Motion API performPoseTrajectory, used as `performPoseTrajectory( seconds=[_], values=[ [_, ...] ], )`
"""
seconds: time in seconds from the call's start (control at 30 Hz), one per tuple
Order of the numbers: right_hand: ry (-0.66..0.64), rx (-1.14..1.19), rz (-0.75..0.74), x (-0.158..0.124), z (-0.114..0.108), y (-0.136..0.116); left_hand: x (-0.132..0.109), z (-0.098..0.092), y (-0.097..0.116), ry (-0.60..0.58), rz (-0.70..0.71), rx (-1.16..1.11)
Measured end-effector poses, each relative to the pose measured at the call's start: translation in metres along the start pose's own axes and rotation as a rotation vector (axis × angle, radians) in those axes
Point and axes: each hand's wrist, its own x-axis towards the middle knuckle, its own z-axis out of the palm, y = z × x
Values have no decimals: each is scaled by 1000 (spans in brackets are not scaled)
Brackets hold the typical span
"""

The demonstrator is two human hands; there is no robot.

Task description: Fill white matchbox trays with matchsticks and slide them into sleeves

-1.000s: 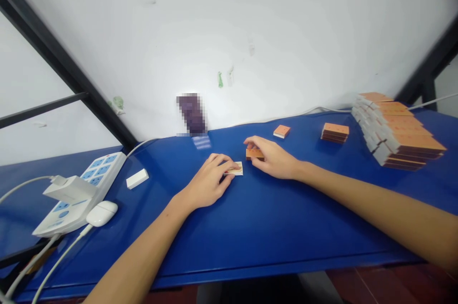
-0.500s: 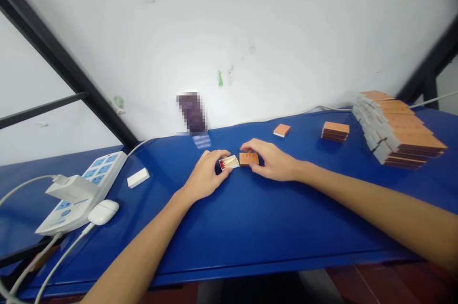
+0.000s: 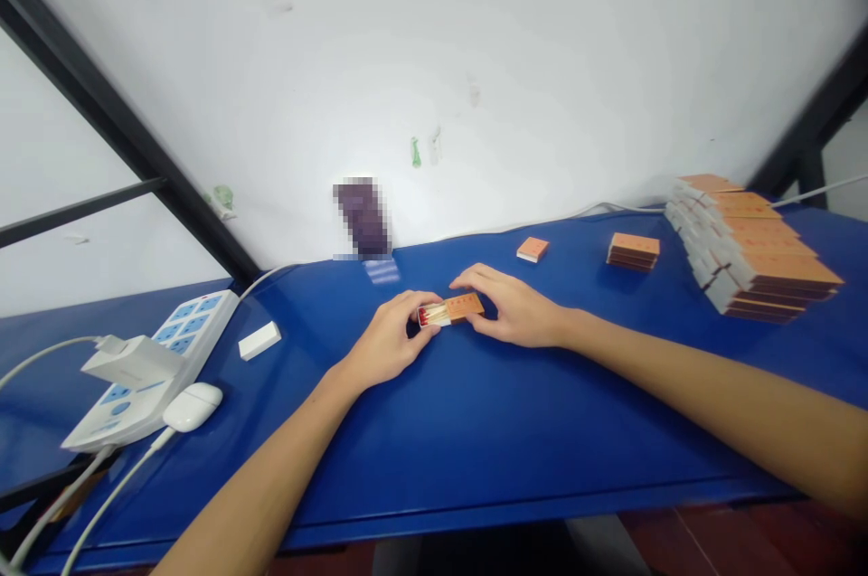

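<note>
Between my hands, the white matchbox tray (image 3: 443, 320) holds several red-headed matches (image 3: 431, 314). Its right part sits inside the orange matchbox sleeve (image 3: 465, 306), and the left part sticks out. My left hand (image 3: 393, 336) pinches the tray's left end between thumb and fingers. On the other side, my right hand (image 3: 507, 305) grips the sleeve, fingers on its far edge and thumb on the near edge. Both parts are low over the blue table, and I cannot tell whether they touch it.
Behind my right hand lies a single matchbox (image 3: 533, 250); a short stack of matchboxes (image 3: 633, 251) and a large pile of matchboxes (image 3: 752, 250) are farther right. At left are a small white box (image 3: 259, 340), a power strip (image 3: 196, 323) and a white earphone case (image 3: 193, 406) with cables.
The tray and the sleeve were apart, end to end; now the tray's right end is inside the sleeve. My hands have come slightly closer together, and the view has shifted a little.
</note>
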Motion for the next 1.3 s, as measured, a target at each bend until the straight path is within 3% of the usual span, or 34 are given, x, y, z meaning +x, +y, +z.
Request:
performPoseTrajectory(
  seconds=[0.43,0.67,0.77,0.87,0.97,1.03,1.13,1.3],
  values=[
    [-5,53,-84,-1,2,1,-4,2,17,-26,104,-83],
    [-52,-25,-54,-1,3,-4,-3,0,17,-26,121,-49],
    [-63,-192,-95,3,-2,-4,-1,-3,11,11,97,65],
    [63,-497,-47,11,-20,7,3,-11,-6,124,-31,321],
    [271,-680,174,11,-52,27,2,-25,-28,250,-273,543],
    [336,-739,307,2,-76,41,-3,-36,-41,289,-447,658],
    [338,-789,503,-22,-107,55,-16,-51,-57,330,-722,780],
    [193,-781,772,-57,-133,64,-30,-61,-70,186,-978,687]
  ],
)
